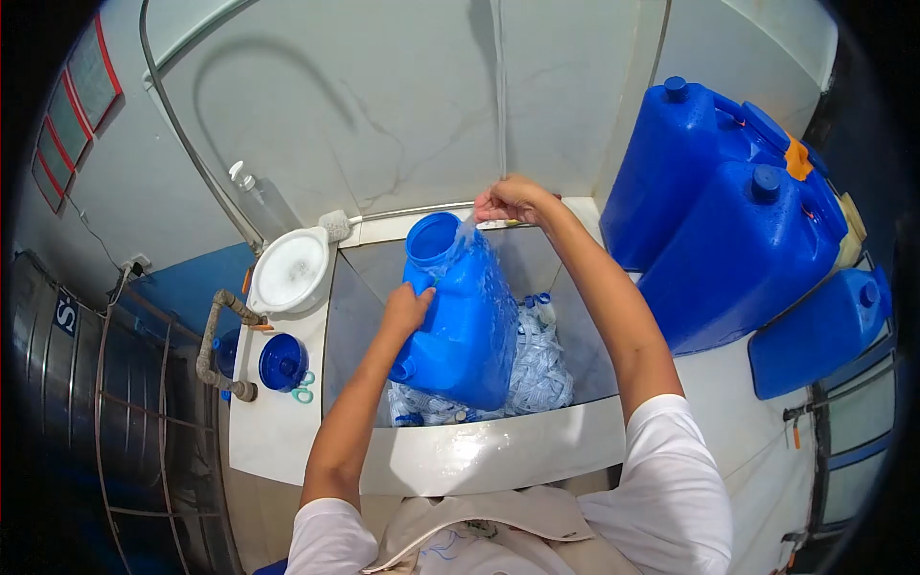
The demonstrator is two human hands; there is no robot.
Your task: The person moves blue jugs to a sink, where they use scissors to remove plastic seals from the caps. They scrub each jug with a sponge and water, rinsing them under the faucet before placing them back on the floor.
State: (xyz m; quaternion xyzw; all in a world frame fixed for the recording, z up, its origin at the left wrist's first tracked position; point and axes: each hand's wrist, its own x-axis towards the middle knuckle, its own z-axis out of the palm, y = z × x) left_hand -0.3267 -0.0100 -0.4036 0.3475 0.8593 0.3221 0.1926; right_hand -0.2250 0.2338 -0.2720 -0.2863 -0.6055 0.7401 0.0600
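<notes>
My left hand (409,309) is closed on the blue jug (460,335), just below its open mouth (433,237); the jug is tilted in the sink (355,316), over a heap of clear plastic (541,369). My right hand (515,199) has its fingers bent together at the lower end of the hose (501,96), though I cannot tell whether they grip it; water (467,233) splashes onto the jug.
</notes>
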